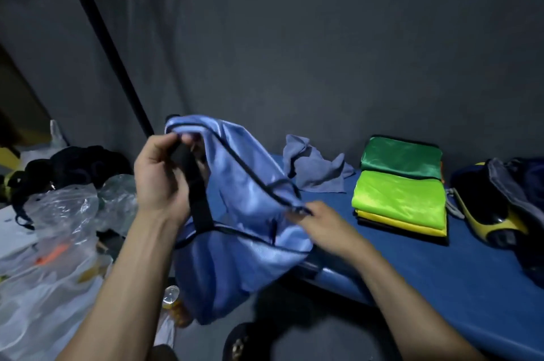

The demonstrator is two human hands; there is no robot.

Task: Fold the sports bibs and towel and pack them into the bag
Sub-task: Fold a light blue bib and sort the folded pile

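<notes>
Head view: limp, slippery light-blue mesh sports bib [235,213] with black trim, held over blue table edge [441,278]. Left hand [162,178] clenches black strap; right hand [321,222] pinches hem. Best gripped along trim. Right of grip: folded green bibs [400,198], crumpled blue-grey towel [315,166].

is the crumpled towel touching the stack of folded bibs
Apart. The head view shows a strip of bare blue table between the grey-blue towel and the stack of folded bibs.
</notes>
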